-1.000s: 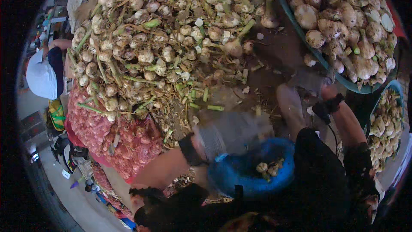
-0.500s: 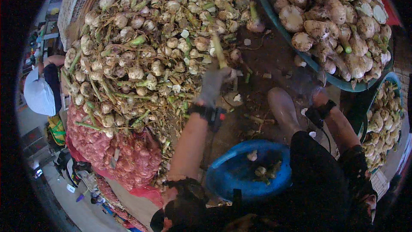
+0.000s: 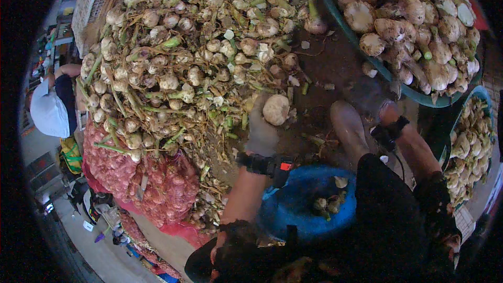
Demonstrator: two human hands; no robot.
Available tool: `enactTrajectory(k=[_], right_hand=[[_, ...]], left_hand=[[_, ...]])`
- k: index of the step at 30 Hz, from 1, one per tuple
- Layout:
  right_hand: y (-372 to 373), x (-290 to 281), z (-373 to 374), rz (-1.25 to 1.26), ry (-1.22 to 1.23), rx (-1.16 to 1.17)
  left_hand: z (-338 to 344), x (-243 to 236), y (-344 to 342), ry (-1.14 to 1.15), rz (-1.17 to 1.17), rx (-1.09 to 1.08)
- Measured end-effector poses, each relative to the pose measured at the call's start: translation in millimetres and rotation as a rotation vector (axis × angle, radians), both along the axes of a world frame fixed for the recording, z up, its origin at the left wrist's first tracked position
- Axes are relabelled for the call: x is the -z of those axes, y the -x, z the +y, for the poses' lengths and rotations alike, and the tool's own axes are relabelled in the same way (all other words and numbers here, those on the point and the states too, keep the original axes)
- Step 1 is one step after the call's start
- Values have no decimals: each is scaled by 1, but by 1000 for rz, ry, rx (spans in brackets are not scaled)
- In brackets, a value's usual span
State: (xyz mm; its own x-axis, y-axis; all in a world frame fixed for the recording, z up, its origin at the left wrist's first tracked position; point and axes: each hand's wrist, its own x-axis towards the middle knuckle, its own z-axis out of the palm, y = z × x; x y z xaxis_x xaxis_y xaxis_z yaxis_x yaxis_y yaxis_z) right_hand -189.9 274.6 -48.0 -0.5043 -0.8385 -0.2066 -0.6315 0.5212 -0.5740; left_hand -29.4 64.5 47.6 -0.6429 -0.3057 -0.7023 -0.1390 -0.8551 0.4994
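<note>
My left hand (image 3: pixel 262 130), in a grey glove, is closed around a large pale garlic bulb (image 3: pixel 276 110), its round face turned up. It is just off the right edge of a big heap of garlic (image 3: pixel 167 81) with dry leaves and green stalks. My right hand (image 3: pixel 373 97) is smeared by motion beside the green-rimmed tub (image 3: pixel 386 75) of cut bulbs; its fingers and anything in them do not show. Below my left wrist, a blue basin (image 3: pixel 277 215) holds several bulbs and scraps.
Red mesh sacks (image 3: pixel 141 178) of garlic lie at the lower left. Farther right stands another tub of bulbs (image 3: pixel 467 149). My boot (image 3: pixel 347 126) is on the dark floor between the heap and tubs. A person in a white cap (image 3: pixel 50 110) is at the far left.
My left hand has drawn back toward me. The garlic in it showed a long stalk pointing away; now a round bulb face shows. My right hand stays blurred near the tub.
</note>
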Motion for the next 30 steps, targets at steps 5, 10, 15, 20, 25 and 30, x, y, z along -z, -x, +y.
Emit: enactTrajectory(k=[5,10,15,20,25,30], right_hand=[[-30,-50,-54,-20,101,-186],[-42,-70,-77,27,107,-266],[-38,-52,-70,79,185,-181],[-32,-41,-58,-1,97,-147],[-28,-32,-50,37,70,-169],[10,-21,-4,18,-115,24]], left_hand=[[24,79,-20,106,118,-202],[35,87,-18,48,226,-41],[37,88,-19,-42,299,-57],[40,52,-15,-263,384,-181],[29,31,-20,-227,-6,-126],[3,-2,-64,-518,388,253]])
